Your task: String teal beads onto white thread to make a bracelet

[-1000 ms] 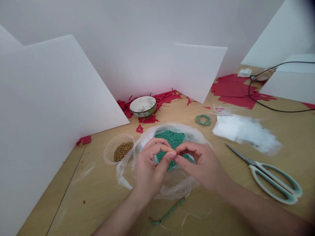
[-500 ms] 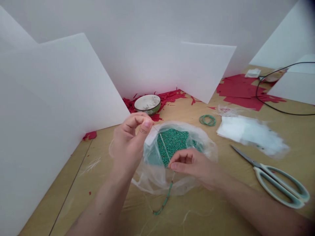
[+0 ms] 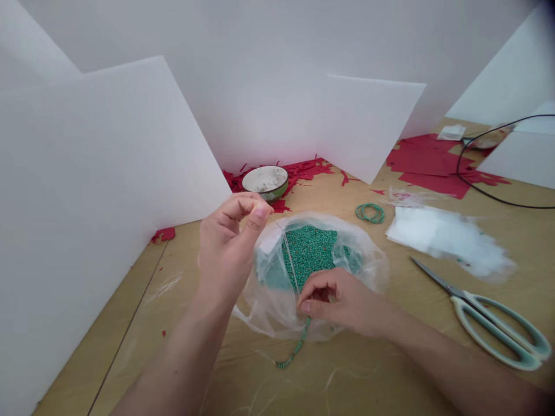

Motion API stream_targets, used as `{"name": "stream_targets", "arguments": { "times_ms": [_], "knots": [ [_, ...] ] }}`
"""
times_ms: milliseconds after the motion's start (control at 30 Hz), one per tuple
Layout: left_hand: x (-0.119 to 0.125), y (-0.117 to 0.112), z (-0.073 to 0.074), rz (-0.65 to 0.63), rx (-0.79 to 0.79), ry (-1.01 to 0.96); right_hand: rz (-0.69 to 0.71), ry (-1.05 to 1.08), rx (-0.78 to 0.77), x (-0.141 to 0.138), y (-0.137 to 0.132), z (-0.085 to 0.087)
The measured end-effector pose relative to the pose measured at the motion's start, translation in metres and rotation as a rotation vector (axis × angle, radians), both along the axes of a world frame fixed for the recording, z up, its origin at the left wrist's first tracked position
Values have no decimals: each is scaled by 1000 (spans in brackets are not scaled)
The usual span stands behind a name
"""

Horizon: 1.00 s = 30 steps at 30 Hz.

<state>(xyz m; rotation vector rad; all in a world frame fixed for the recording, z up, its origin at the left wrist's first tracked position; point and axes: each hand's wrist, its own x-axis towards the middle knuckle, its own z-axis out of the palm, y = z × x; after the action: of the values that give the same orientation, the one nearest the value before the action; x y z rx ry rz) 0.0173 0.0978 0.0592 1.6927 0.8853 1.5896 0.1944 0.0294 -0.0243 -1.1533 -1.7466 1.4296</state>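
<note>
My left hand (image 3: 232, 242) is raised left of the bag, thumb and fingertips pinched on the upper end of a thin pale thread (image 3: 289, 254). Lower down, my right hand (image 3: 338, 300) pinches the same thread, which runs taut between the two. Below the right fingers hangs a short string of green beads (image 3: 299, 345), curving down to the left over the table. Behind the hands, a translucent plastic bag (image 3: 264, 315) lies open, holding a mass of small green beads (image 3: 310, 248) with a few reddish ones among them. Whether a needle is on the thread, I cannot tell.
Scissors (image 3: 498, 326) lie on the right, blades pointing away. Behind them are clear plastic bags (image 3: 446, 240) and coiled green bead loops (image 3: 370, 213). A bowl (image 3: 265, 182) sits among red paper scraps (image 3: 310, 167). White boards (image 3: 108, 150) stand behind; a black cable (image 3: 489, 193) runs at right.
My right hand has slid down along the thread towards the beads, lengthening the taut stretch. My left hand stays nearly in place. The whole view has shifted slightly.
</note>
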Motion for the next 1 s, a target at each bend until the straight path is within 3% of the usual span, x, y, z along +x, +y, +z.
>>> {"name": "stream_targets", "arguments": {
  "times_ms": [133, 367, 633, 733, 833, 1000],
  "knots": [
    [6, -12, 4, -121, -78, 7, 48, 21, 14, 17, 5, 11],
    [26, -30, 4, -301, -187, 186, -199, 345, 122, 37, 3, 28],
    [37, -18, -10, -408, -206, 341, -140, 266, -55, 44, 0, 41],
    [29, -4, -26, -366, -187, 499, -75, 152, -76, 50, 5, 39],
    [22, 8, -54, -281, -149, 860, -109, 50, -28, 55, 11, 32],
    [23, 9, -92, -305, -149, 1014, -184, -13, -30, 59, 18, 22]
  ]
}}
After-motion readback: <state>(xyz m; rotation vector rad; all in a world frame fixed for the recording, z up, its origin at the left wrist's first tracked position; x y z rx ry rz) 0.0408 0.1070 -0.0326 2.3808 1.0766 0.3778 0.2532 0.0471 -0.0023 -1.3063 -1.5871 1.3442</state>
